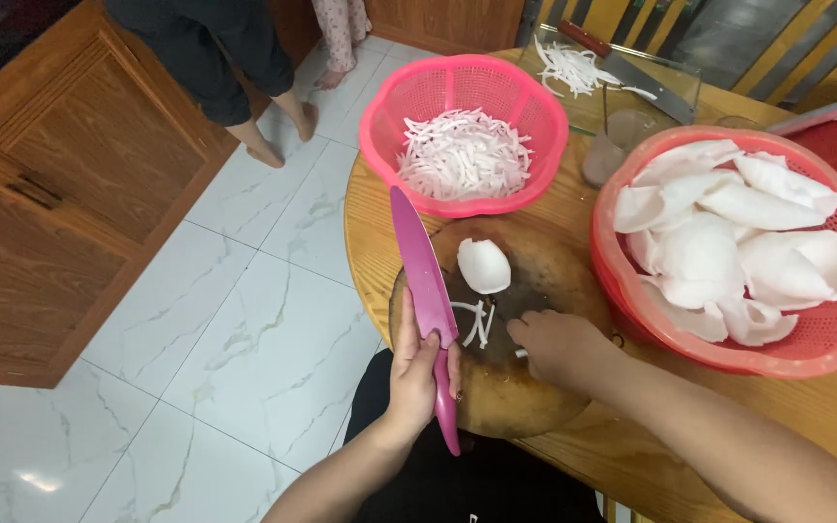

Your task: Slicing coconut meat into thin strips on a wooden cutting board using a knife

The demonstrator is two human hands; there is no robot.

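Observation:
My left hand [417, 373] grips a pink knife [420, 276] by its handle, blade pointing away over the left side of a round dark wooden cutting board [525, 392]. My right hand [559, 341] rests fingers-down on the board, pressing on white coconut strips [477, 322] that its fingers partly hide. A curved white piece of coconut flesh [483, 265] lies on the board just beyond the strips.
A pink basket [385, 107] of thin white strips stands at the back of the round wooden table [370, 232]. A red basket [806, 358] of large white coconut pieces sits at the right. A cleaver [646, 82] and more strips lie on a tray behind. Another person's bare legs stand on the tiled floor [244, 329].

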